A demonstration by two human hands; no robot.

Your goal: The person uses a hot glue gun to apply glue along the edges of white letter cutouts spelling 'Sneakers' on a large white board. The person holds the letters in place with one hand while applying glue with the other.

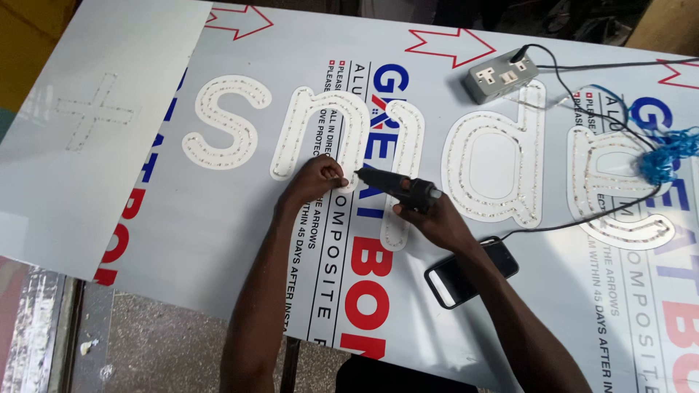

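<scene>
Head view, looking down on a big white sheet (218, 240) with printed text and red arrow outlines; cut-out white letters lie on it in a row, each edged with tiny LED dots.

Left hand (314, 180): fingers curled, tips pinched down on the bottom of a leg of the m letter (349, 124); pressing it onto the sheet, not lifting; nothing else in that hand.

Right hand (429, 217): clenched around the grip of a black glue gun (399, 186); gun lies nearly flat, nozzle points left and sits just beside the left fingertips, at the m's lower edge; can't tell if the tip touches the letter.

Black cable (582, 218) runs from the gun side to the right, loops up across the sheet to a grey socket box (502, 76) near the far edge; box sits at the top of the d letter (495, 156).

Other letters: s letter (226, 120) left of the m; rounded letter (619, 182) at the right, partly under the cable and a blue string tangle (670, 154).

Black phone (470, 273) lies face up on the sheet, under the right forearm, partly hidden.

Second plain sheet (87, 131) overlaps the top-left corner; faint cross shape on it.
</scene>
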